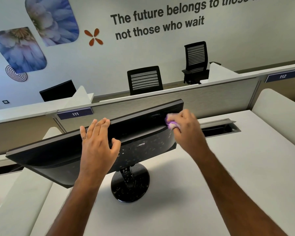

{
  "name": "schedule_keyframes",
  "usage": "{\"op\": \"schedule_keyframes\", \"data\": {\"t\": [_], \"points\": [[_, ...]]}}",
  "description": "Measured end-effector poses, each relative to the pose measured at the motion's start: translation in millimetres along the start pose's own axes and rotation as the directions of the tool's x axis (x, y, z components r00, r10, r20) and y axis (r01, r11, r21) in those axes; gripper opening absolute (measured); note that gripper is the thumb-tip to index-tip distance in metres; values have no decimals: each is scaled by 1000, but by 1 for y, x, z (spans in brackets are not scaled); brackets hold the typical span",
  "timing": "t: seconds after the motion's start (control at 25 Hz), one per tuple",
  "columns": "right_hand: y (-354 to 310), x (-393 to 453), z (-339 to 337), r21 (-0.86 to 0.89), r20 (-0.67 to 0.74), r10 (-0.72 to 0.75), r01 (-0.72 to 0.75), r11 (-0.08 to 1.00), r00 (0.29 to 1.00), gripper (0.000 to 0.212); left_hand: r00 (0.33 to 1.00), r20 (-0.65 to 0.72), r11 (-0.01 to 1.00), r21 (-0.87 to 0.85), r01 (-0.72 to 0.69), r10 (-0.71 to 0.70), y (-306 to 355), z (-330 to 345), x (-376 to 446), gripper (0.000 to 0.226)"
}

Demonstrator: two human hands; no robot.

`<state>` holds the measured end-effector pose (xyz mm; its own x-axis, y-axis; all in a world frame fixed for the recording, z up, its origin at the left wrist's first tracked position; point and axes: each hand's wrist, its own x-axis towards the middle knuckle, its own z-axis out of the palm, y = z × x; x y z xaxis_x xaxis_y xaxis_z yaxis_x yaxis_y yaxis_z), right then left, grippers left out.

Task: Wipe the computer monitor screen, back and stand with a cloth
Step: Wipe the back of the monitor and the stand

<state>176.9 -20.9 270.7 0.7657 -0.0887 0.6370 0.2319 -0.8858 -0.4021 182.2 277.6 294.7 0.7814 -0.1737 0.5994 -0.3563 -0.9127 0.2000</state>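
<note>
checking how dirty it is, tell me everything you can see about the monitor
The monitor is a black plastic flat panel seen from its back, tilted and turned away from the camera. Its back has a raised centre section speckled with pale spots, as are its short neck and round base, which stands on the white desk. The left hand rests over its top edge; the right hand presses a purple cloth against the back near one end.

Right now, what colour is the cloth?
Purple, bunched in the right hand; the cloth shows in the head view.
</note>
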Motion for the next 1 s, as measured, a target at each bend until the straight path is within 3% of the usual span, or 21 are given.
{"op": "schedule_keyframes", "data": {"t": [0.08,0.16,0.32,0.4,0.48,0.64,0.72,0.84,1.0], "points": [[-17,-4,8,20,77,-92,91,996,993,29,1000,5,1000,-7,-3,4,-2,-2,0,58],[-14,-3,7,6,65,-88,87,996,994,30,1000,5,1000,-11,-14,14,-2,-3,-2,60],[21,6,-12,-55,-43,217,-219,974,975,31,1000,4,1000,-4,-14,14,-1,-3,-4,61],[32,8,-21,-91,-114,288,-298,950,951,31,1000,7,1000,-6,-6,6,0,-3,-4,61],[31,6,-23,-39,-152,229,-237,971,962,33,1000,8,1000,-5,-3,3,-2,-3,-5,61],[14,-6,-4,291,3,168,-161,943,986,35,1000,4,1000,3,-1,1,-2,-1,-6,62],[3,-8,8,255,-18,161,-151,955,987,38,1000,1,1000,-6,3,-3,-3,-1,-5,61],[-15,-6,16,79,-71,8,-2,997,997,34,1000,0,1000,-11,-1,1,-5,1,-4,61],[-59,-4,28,9,11,6,-6,1000,1000,40,1000,-17,1000,-20,14,-14,-1,4,-4,59]]}}
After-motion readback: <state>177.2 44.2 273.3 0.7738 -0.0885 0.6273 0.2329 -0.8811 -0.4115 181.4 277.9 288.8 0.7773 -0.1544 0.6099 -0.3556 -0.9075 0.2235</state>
